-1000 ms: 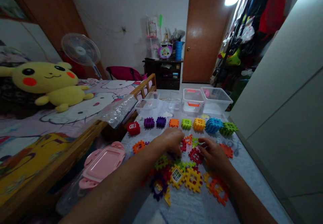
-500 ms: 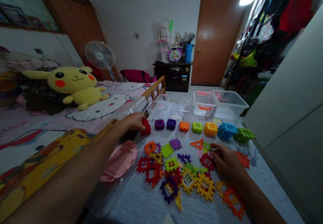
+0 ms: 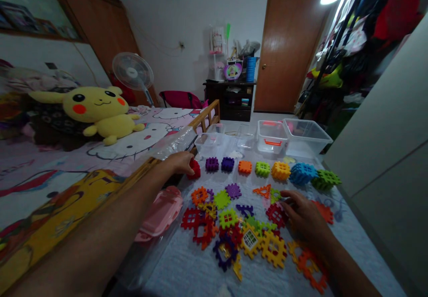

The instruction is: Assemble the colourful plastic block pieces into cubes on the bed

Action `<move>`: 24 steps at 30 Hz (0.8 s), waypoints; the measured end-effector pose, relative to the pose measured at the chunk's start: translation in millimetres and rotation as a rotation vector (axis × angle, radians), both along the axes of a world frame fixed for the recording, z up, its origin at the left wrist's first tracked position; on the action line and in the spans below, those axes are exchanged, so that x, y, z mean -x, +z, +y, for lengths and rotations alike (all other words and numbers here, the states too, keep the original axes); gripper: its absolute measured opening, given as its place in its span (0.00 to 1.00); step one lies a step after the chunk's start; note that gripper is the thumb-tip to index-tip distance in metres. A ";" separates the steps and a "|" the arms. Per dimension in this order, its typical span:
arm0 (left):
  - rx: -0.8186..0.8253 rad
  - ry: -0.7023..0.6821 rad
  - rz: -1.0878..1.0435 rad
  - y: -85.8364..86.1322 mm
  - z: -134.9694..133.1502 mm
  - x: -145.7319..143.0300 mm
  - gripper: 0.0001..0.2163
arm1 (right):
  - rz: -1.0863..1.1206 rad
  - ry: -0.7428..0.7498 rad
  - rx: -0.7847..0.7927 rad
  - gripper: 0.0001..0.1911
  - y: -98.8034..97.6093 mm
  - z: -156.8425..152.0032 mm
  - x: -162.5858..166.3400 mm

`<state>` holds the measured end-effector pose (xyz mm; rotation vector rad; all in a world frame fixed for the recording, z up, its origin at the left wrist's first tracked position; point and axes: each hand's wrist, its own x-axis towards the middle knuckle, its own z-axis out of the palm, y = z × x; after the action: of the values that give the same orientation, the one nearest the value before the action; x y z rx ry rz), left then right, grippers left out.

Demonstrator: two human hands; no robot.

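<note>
My left hand (image 3: 179,162) reaches to the far left of the table and its fingers curl round a red waffle-block cube (image 3: 194,169). That cube heads a row of cubes: two purple (image 3: 211,163), orange (image 3: 245,167), green (image 3: 262,168), yellow (image 3: 280,170), blue (image 3: 302,173) and a flatter green one (image 3: 326,179). My right hand (image 3: 302,215) lies on the loose flat pieces, fingers bent over a dark red piece (image 3: 276,213). A heap of flat coloured pieces (image 3: 234,230) is spread between my arms.
Clear plastic tubs (image 3: 304,136) and small clear boxes (image 3: 209,143) stand at the table's far end. A pink lid (image 3: 160,212) lies at the left edge. A bed with a yellow plush toy (image 3: 96,109) runs along the left. A grey wall closes the right side.
My left hand left the loose pieces in the middle, swung left to the red cube and now rests on it. My right hand has stayed where it was.
</note>
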<state>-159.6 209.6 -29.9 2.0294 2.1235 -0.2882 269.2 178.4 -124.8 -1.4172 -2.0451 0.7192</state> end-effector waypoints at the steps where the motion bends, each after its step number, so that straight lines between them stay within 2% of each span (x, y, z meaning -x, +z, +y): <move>1: -0.001 0.000 -0.001 0.2 -0.1 -0.2 0.20 | 0.001 0.003 -0.002 0.18 0.2 -0.1 0.2; 12: -0.017 0.008 -0.033 -1.1 -3.1 -0.1 0.19 | 0.005 0.000 -0.002 0.17 2.1 -1.4 1.7; 15: -0.021 0.008 -0.036 -0.4 -3.7 -1.0 0.22 | 0.007 -0.005 -0.002 0.17 3.8 -1.8 1.9; 17: -0.039 -0.012 -0.035 5.8 -5.3 -5.5 0.26 | -0.003 -0.014 -0.011 0.17 4.9 -1.4 1.0; 21: -0.120 -0.103 -0.044 29.2 -22.9 -35.3 0.33 | -0.057 -0.038 -0.081 0.15 6.8 0.9 -5.0; 24: -0.282 -0.215 -0.129 35.9 -54.7 -76.4 0.34 | -0.105 -0.027 -0.087 0.12 9.4 2.8 -10.8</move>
<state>-83.2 154.9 6.0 2.3647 1.9632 0.1194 280.0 181.1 -115.4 -1.4578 -2.1051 0.5483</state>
